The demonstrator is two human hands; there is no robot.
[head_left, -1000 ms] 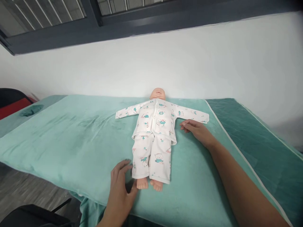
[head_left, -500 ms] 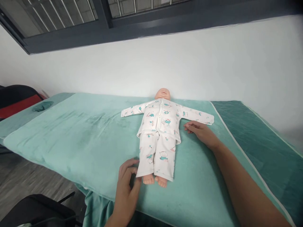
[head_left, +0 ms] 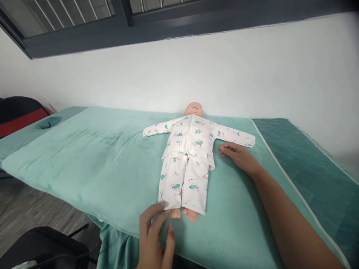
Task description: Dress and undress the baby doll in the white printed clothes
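Observation:
A baby doll (head_left: pixel 193 108) lies on its back on the green-covered bed (head_left: pixel 120 179), arms spread out. It wears a white printed top (head_left: pixel 193 136) and matching trousers (head_left: pixel 193 186), with bare feet (head_left: pixel 190 214) showing below the cuffs. My left hand (head_left: pixel 157 233) is at the cuff on the left of the view, fingertips touching or very close to the cloth, thumb apart, holding nothing visible. Beside the doll's body, under the sleeve on the right, my right hand (head_left: pixel 237 155) rests with fingers loosely curled together and nothing seen in them.
A white wall (head_left: pixel 126 82) runs behind the bed, with a dark window frame (head_left: pixel 168 26) above. Darker green cover (head_left: pixel 303 157) lies at the right. A black chair (head_left: pixel 45 246) stands at lower left, and a black and red object (head_left: pixel 22 116) at far left.
My left hand has moved down and slightly right, its fingers now below the cuff. That trouser leg lies wider and flatter at the left. The right hand stays put.

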